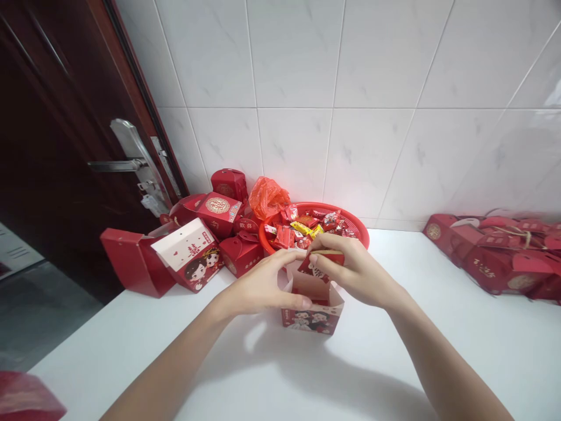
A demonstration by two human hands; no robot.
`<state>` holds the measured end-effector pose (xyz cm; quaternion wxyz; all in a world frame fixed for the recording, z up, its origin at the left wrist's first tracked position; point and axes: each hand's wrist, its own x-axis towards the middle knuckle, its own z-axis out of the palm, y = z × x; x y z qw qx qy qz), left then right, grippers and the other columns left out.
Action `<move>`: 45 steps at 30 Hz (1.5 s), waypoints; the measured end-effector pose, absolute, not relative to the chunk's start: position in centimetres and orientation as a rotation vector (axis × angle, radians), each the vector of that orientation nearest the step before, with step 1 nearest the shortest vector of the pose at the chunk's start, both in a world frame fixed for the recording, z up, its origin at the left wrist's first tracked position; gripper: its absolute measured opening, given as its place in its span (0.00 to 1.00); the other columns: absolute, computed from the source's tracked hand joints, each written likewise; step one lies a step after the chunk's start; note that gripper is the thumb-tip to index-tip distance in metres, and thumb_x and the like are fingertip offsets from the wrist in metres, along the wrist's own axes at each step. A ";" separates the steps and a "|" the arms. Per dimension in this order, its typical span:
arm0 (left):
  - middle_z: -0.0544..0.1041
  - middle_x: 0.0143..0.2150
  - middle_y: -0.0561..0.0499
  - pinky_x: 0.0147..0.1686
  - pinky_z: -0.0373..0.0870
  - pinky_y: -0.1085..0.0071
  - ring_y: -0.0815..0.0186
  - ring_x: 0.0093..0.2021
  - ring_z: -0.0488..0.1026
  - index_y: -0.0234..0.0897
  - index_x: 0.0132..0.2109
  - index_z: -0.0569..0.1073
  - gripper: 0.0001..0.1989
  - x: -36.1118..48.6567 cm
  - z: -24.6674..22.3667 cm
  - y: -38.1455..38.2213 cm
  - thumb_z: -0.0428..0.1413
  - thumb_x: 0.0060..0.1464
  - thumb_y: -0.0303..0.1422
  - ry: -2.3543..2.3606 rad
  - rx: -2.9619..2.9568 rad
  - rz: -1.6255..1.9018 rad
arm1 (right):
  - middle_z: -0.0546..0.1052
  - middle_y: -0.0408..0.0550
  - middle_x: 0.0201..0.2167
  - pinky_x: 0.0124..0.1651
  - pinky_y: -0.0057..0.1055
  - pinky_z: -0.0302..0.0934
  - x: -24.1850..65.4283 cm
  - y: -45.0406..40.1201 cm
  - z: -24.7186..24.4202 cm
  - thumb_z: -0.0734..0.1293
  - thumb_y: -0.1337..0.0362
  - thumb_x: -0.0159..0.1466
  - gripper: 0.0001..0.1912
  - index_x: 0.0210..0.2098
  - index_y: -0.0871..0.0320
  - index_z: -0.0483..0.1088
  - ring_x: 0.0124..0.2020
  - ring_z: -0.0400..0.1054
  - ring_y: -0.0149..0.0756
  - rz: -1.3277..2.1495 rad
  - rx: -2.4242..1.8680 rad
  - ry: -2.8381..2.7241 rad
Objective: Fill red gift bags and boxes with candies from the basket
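Note:
An open-topped red and white candy box (312,318) with cartoon figures on its front stands upright on the white table. My left hand (263,286) grips its left side, with the thumb at the front rim and the fingers behind. My right hand (350,266) pinches a small red packet (318,268) with a gold edge over the box's opening. Part of the packet is hidden by the fingers. Just behind both hands lies a red plastic basket (363,233) holding several wrapped candies (287,235).
Red gift boxes (219,210) and an open box (193,257) crowd the left, beside a crumpled red bag (268,197). More red boxes (495,251) lie at the right by the tiled wall (377,146). A dark door (65,117) stands left; a red object (28,397) is near the front corner.

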<state>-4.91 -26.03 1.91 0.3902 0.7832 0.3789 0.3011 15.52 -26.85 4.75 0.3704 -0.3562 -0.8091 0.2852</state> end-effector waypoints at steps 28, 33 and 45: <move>0.78 0.55 0.50 0.49 0.74 0.62 0.53 0.54 0.76 0.48 0.56 0.75 0.29 -4.8 3.3 -27.4 0.68 0.46 0.32 0.888 2.067 0.714 | 0.69 0.40 0.26 0.31 0.27 0.59 15.3 -27.8 4.9 0.62 0.73 0.52 0.06 0.26 0.56 0.64 0.27 0.63 0.30 0.932 -0.790 -1.790; 0.79 0.49 0.51 0.50 0.73 0.62 0.55 0.51 0.77 0.44 0.51 0.75 0.21 -4.8 4.1 -28.6 0.66 0.50 0.38 0.873 2.036 0.568 | 0.76 0.43 0.33 0.42 0.30 0.63 15.6 -29.8 5.7 0.64 0.78 0.54 0.12 0.31 0.56 0.72 0.39 0.68 0.34 0.723 -0.814 -2.116; 0.77 0.56 0.53 0.54 0.71 0.65 0.56 0.55 0.74 0.50 0.59 0.71 0.27 -4.9 4.1 -28.9 0.65 0.52 0.38 0.914 2.100 0.562 | 0.74 0.44 0.26 0.28 0.26 0.50 15.8 -30.7 5.4 0.62 0.77 0.60 0.10 0.30 0.58 0.70 0.23 0.63 0.28 0.330 -1.201 -2.306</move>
